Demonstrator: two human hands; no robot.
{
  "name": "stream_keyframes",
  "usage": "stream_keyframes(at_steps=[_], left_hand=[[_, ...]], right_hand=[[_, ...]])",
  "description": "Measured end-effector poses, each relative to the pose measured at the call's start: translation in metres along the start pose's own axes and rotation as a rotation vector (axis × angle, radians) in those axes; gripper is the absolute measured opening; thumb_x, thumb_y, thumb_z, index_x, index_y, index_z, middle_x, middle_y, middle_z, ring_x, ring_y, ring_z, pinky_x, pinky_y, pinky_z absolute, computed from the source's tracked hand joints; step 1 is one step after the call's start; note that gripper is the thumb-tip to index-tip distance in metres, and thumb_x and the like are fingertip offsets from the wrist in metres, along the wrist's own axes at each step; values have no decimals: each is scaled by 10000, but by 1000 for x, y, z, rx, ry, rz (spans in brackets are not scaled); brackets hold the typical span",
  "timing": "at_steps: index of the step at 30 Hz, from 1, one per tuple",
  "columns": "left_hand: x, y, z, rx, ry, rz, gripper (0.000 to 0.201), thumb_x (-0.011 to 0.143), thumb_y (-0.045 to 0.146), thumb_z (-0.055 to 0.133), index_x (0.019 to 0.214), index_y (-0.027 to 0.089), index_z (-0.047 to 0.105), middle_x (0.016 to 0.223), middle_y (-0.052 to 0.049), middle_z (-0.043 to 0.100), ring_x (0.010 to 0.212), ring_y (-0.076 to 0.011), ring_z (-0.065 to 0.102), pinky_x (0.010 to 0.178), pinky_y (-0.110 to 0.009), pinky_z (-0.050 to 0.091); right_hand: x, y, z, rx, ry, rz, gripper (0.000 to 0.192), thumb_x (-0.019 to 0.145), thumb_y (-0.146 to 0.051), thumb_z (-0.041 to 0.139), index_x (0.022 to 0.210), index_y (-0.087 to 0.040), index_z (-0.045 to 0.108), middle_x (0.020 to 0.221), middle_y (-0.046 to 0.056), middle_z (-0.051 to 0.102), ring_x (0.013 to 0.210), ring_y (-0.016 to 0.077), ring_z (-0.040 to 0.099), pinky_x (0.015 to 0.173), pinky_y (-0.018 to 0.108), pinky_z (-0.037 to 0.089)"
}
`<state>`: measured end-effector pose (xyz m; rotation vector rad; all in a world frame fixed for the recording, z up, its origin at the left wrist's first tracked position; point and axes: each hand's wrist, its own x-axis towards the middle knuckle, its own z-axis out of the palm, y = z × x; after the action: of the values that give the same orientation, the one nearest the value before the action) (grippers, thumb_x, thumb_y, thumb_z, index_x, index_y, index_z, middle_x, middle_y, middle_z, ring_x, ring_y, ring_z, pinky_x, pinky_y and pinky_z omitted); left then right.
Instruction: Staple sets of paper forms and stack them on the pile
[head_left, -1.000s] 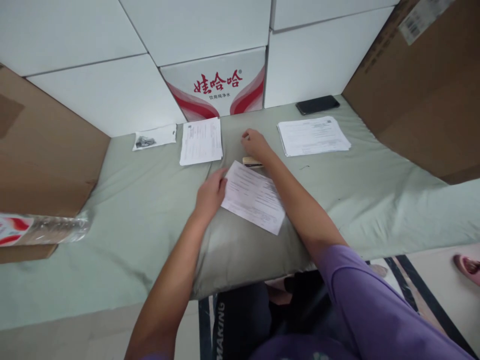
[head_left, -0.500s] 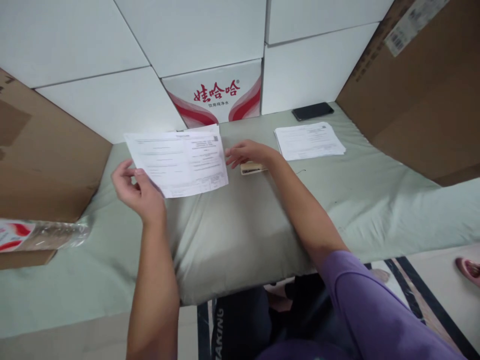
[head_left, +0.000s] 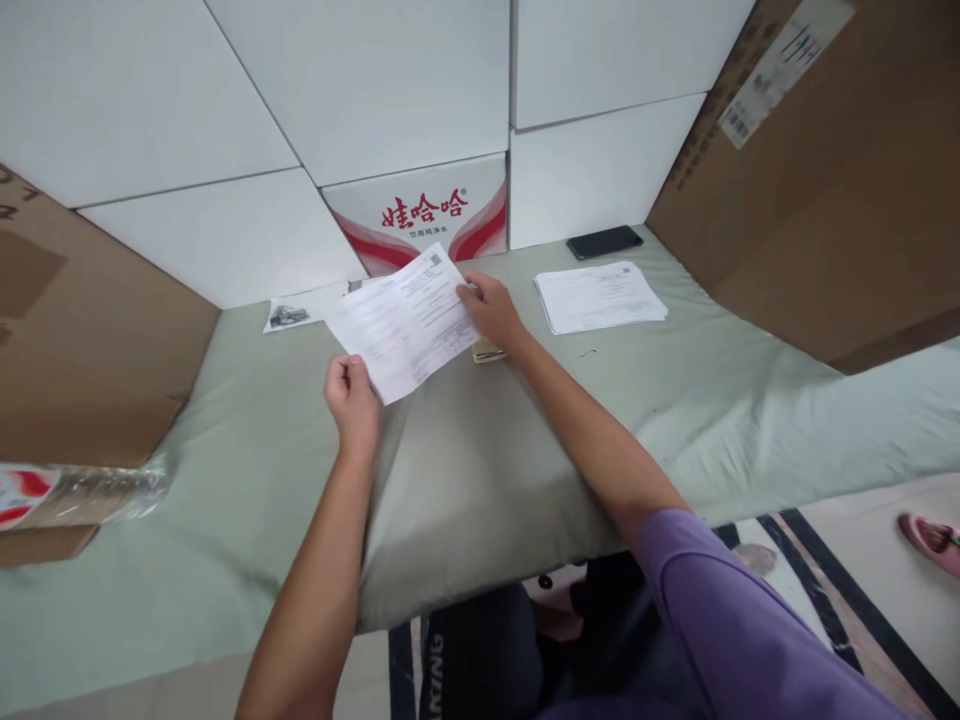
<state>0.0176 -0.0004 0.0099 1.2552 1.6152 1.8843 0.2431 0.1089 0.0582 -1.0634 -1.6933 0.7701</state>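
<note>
Paper [head_left: 405, 322]: lay flat near the middle a second ago, then lifted far to the left, now back toward the middle, tilted, held up at two corners.
Left hand [head_left: 352, 395]: moved right again, now pinching the near left corner.
Right hand [head_left: 491, 312]: was off the paper, now gripping its far right edge.
Small slip [head_left: 296, 311]: hidden half a second ago, showing again.

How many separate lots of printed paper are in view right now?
3: one sheet held up between the left hand and right hand, a stack lying beside the phone, and a small slip at far left. Another may be hidden behind the held sheet.
</note>
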Motion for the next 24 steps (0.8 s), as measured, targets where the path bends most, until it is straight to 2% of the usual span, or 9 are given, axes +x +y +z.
stream_keyframes(at_steps=[3, 5, 8, 11, 13, 15, 18, 21, 24], left_hand=[[-14, 7, 10, -80, -142, -77, 346, 888, 496, 665, 770, 208, 513, 627, 59, 421, 561, -97, 396, 528, -222, 338], [-21, 10, 15, -91, -232, -117, 339, 879, 504, 672, 784, 212, 528, 616, 53, 457, 550, -102, 417, 515, -228, 335], [-27, 7, 22, -66, -290, -187, 308, 870, 502, 671, 852, 215, 561, 619, 49, 475, 539, -109, 412, 498, -237, 312], [-29, -1, 27, -36, -323, -252, 303, 865, 504, 660, 883, 214, 576, 618, 54, 441, 537, -114, 393, 503, -244, 305], [-28, -6, 29, -19, -345, -254, 299, 869, 502, 652, 897, 211, 589, 638, 52, 432, 548, -116, 389, 521, -245, 313], [-27, -10, 30, -1, -367, -244, 287, 874, 490, 646, 911, 209, 602, 668, 45, 440, 571, -119, 399, 545, -244, 327], [-26, -11, 29, 36, -384, -225, 267, 870, 474, 645, 900, 211, 609, 672, 40, 432, 588, -128, 400, 556, -247, 326], [-26, -10, 28, 51, -393, -223, 253, 860, 463, 651, 895, 216, 609, 655, 44, 416, 577, -132, 386, 544, -252, 306], [-27, -8, 28, 48, -398, -227, 246, 856, 450, 655, 907, 213, 611, 653, 48, 411, 569, -130, 381, 539, -252, 294]], right_hand=[[0, 8, -19, -73, 34, -48, 179, 937, -321, 512, 902, -195, 635, 834, 17, 645, 759, 167, 554, 822, 336, 499], [3, 20, -45, -30, 52, 1, 168, 918, -317, 531, 899, -185, 631, 852, 30, 651, 781, 170, 575, 806, 330, 512], [6, 45, -107, 57, 131, 225, 166, 896, -334, 573, 945, -184, 621, 833, 26, 636, 715, 152, 576, 696, 304, 527], [6, 72, -179, 17, 283, 455, 128, 905, -299, 569, 963, -190, 604, 785, 17, 596, 633, 134, 538, 568, 267, 488], [4, 86, -220, -53, 358, 508, 107, 914, -256, 552, 974, -186, 608, 787, 32, 599, 633, 133, 541, 552, 260, 477], [0, 97, -247, -126, 412, 539, 116, 917, -227, 541, 991, -178, 614, 765, 35, 591, 613, 127, 527, 539, 259, 469], [-6, 110, -266, -254, 446, 593, 142, 915, -210, 547, 1010, -155, 638, 723, 19, 555, 562, 106, 472, 526, 262, 458], [-10, 119, -267, -336, 445, 615, 168, 903, -206, 574, 1012, -130, 676, 665, -3, 510, 532, 99, 419, 539, 277, 453], [-12, 126, -264, -429, 409, 600, 191, 893, -210, 586, 1012, -114, 702, 652, 14, 538, 568, 128, 459, 591, 297, 461]])
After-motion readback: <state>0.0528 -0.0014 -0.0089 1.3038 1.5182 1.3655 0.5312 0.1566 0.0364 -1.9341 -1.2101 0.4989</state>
